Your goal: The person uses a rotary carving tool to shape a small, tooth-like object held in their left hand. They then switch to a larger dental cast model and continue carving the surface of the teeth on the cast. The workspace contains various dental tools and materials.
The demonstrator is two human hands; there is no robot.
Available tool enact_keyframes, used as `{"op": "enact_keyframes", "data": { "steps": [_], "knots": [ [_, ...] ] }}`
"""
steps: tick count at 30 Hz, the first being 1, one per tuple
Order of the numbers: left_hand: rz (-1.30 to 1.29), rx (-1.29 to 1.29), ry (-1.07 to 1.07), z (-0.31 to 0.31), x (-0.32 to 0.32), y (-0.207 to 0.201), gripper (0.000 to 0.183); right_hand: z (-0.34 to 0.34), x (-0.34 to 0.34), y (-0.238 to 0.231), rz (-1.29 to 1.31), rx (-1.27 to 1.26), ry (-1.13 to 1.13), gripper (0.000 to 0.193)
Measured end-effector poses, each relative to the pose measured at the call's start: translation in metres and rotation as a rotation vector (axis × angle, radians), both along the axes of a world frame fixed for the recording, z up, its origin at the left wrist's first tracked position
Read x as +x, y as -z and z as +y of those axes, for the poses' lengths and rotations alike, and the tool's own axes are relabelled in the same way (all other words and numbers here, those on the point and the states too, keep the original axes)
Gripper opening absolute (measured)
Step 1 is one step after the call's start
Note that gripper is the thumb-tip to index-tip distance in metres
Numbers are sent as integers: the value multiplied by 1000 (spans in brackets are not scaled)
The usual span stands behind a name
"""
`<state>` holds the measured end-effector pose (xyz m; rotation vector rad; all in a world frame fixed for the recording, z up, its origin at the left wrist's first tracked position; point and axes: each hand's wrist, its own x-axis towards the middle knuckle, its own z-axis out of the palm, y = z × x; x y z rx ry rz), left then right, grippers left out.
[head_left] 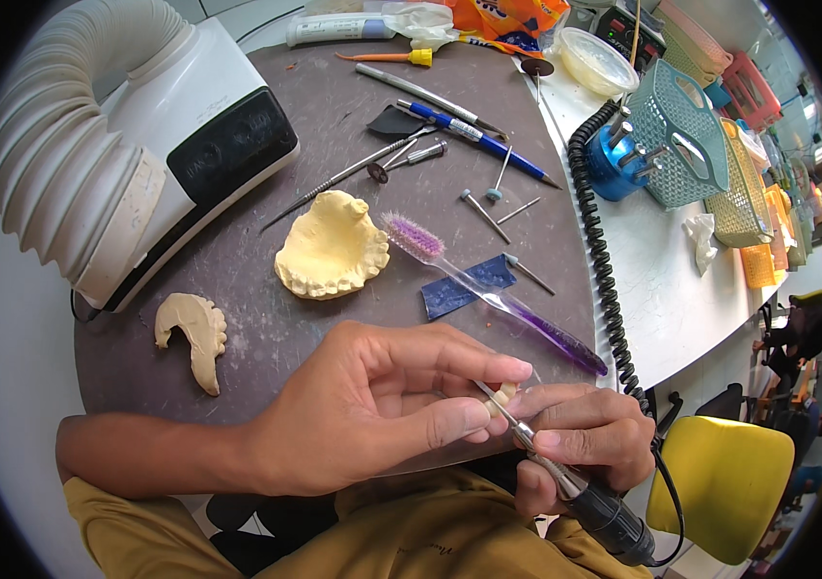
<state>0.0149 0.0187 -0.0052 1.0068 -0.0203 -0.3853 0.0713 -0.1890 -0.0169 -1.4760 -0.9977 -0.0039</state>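
Between the thumb and fingers of my left hand is a small cream tooth-coloured piece, partly hidden by the fingertips. My right hand is wrapped round a dental handpiece with a black body and metal nose. Its thin bur reaches up to the small piece and appears to touch it. Beyond my hands, a pale yellow plaster dental cast lies on the round grey-brown bench top. A beige partial row of teeth on a curved base lies to the left.
A purple toothbrush crosses a dark blue sheet, with several burs nearby. Behind lie a blue pen and metal tools. A white ribbed hose unit stands left. A black coiled cord, blue bur stand and baskets are right.
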Motion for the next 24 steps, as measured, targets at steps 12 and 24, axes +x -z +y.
{"op": "enact_keyframes", "data": {
  "steps": [12,24],
  "knots": [
    [56,9,-25,-2,0,-3,33,1,-2,-4,27,-20,14,27],
    [23,1,-22,-1,-1,1,31,0,0,-4,16,-39,-1,26]
  ]
}}
